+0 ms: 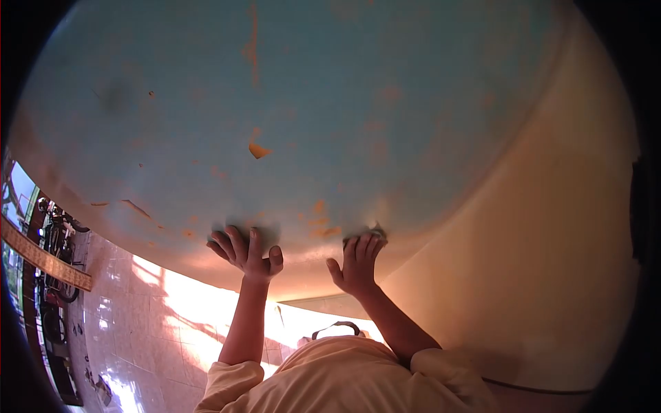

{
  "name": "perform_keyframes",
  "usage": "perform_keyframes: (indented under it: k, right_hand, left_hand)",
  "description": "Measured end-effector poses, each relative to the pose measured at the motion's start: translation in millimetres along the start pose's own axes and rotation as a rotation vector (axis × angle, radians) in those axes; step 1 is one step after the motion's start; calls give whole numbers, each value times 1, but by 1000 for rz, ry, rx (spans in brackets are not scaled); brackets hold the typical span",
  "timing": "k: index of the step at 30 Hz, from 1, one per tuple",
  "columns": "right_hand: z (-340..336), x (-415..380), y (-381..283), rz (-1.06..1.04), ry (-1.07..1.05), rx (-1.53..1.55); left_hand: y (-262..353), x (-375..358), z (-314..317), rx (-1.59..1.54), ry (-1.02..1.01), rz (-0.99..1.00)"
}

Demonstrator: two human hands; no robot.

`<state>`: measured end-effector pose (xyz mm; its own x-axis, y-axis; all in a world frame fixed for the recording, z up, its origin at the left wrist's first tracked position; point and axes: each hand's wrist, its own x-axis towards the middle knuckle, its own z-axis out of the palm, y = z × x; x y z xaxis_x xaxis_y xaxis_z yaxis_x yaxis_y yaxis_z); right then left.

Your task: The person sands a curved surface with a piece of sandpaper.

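Observation:
A large blue-green painted surface (310, 103) with orange worn patches and a few chips fills the upper view. Near its lower edge, my left hand (248, 253) rests against it with the fingers and thumb spread, holding nothing. To the right, the fingers of my right hand (359, 260) are bent over a small dark piece (377, 230) pressed on the same surface; its exact nature is unclear. The right thumb points out to the side.
A plain beige wall (537, 261) curves down the right side. Sunlit floor tiles (151, 323) lie below left. Bicycles or motorbikes (58, 275) stand at the far left, beside a patterned tan strip (48, 258). A dark cable (537, 390) runs at the lower right.

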<state>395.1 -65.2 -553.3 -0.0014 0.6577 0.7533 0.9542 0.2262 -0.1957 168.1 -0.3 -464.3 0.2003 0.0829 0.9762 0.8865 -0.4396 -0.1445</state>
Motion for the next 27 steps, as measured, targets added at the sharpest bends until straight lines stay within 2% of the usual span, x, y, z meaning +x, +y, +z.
perform_keyframes:
  k: [3,5,6,8,10,11,13,14,16,18,20,22,25,27]
  right_hand:
    - [-75,101,-22,-55,-66,22]
    - [-89,126,-25,-121,283,6]
    - [-75,110,-22,-118,290,6]
    - [-27,39,-14,-17,-11,124]
    - [-10,-8,-16,218,-732,203]
    - [1,-18,-20,216,-729,202]
    - [7,-17,-39,91,-86,315]
    - [8,-15,-39,93,-86,317]
    - [-37,50,-47,51,64,264]
    - [-69,96,-46,15,92,220]
    - [-74,98,-42,-20,124,174]
    - [-49,66,-31,-69,56,211]
    - [33,-41,-7,-74,-187,17]
    - [43,-48,-8,-64,-215,7]
  left_hand:
    - [0,-2,-1,-2,-3,-14]
    - [2,-4,-3,-10,-12,-13]
    - [0,-2,-1,-15,-9,-10]
    - [-2,-3,-1,-17,-6,-3]
    - [0,-3,-1,-18,2,-3]
    - [0,-2,-1,-20,-4,1]
    - [-1,-3,-3,-14,-12,8]
    - [0,-5,-1,-44,8,-19]
    - [0,-7,1,-77,30,-46]
    - [1,-8,2,-82,36,-72]
    - [1,-10,0,-86,28,-71]
    - [-1,-9,2,-93,28,-63]
    - [1,-9,-2,-103,33,-63]
    - [-1,-4,-3,-57,-2,-1]
